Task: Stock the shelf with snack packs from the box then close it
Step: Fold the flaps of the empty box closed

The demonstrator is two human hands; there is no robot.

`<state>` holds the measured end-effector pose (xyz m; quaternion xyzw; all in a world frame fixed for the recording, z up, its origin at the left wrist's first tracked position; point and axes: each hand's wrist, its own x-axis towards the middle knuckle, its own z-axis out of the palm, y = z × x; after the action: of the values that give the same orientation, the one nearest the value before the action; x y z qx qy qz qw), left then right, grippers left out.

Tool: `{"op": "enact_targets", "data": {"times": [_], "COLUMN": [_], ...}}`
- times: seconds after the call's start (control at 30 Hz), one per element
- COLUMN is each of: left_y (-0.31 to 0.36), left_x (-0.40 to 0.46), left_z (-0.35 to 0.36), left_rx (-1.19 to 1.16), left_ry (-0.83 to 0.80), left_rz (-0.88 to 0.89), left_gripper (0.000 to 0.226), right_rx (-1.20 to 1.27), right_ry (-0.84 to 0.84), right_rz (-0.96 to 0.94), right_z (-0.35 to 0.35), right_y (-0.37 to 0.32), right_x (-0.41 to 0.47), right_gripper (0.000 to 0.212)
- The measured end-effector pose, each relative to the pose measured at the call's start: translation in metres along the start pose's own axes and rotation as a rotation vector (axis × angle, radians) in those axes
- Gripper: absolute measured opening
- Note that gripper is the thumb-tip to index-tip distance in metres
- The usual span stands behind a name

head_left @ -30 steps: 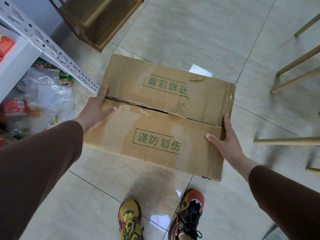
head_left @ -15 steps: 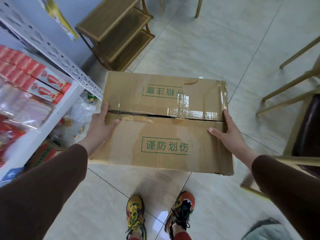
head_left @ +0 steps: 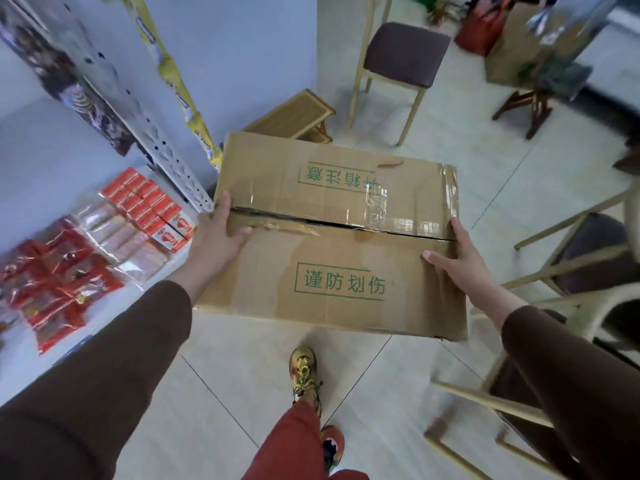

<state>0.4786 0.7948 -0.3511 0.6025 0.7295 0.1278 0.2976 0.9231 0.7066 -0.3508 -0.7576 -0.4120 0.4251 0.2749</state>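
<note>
1. Cardboard box point(head_left: 339, 237), centre of the frame: held in the air above the tiled floor point(head_left: 242, 375), its two top flaps folded shut with a dark seam running between them; green printed characters on each flap, clear tape near the right end.
2. Left hand point(head_left: 216, 237), at the box's left end: thumb lies over the near flap, fingers wrap the edge by the seam, gripping the box.
3. Right hand point(head_left: 457, 254), at the box's right end: thumb rests on the near flap, fingers curl round the side, gripping the box.
4. Brown sleeves cover both forearms, lower left and lower right.
5. Shelf point(head_left: 86, 323), left of the frame: a white board carrying red snack packs point(head_left: 59, 285), pale clear-wrapped packs point(head_left: 121, 233) and orange-red cartons point(head_left: 152, 206); a perforated white upright point(head_left: 156, 150) stands beside them.
6. Yellow packet strip point(head_left: 183, 98), upper left, hanging against the wall.
7. Wooden step stool point(head_left: 294, 116), just behind the box.
8. Cushioned chair point(head_left: 401, 60), upper centre.
9. One yellow shoe point(head_left: 304, 372) on the floor, bottom centre.
</note>
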Motion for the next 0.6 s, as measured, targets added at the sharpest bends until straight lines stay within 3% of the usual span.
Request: {"op": "enact_targets", "data": {"times": [0.33,0.6], "left_y": [0.080,0.146], "left_x": [0.076,0.136], "left_z": [-0.001,0.022], "left_rx": [-0.103,-0.176], "left_ry": [-0.064,0.005], "left_rz": [-0.056,-0.186], "left_gripper": [0.087,0.090], "right_rx": [-0.066,-0.080], "right_ry": [-0.006,-0.142], "right_rz": [-0.033,-0.058], "right_z": [-0.067,-0.115], "right_y": [-0.074,-0.111], "right_x": [0.103,0.223], "right_gripper": [0.094,0.093]}}
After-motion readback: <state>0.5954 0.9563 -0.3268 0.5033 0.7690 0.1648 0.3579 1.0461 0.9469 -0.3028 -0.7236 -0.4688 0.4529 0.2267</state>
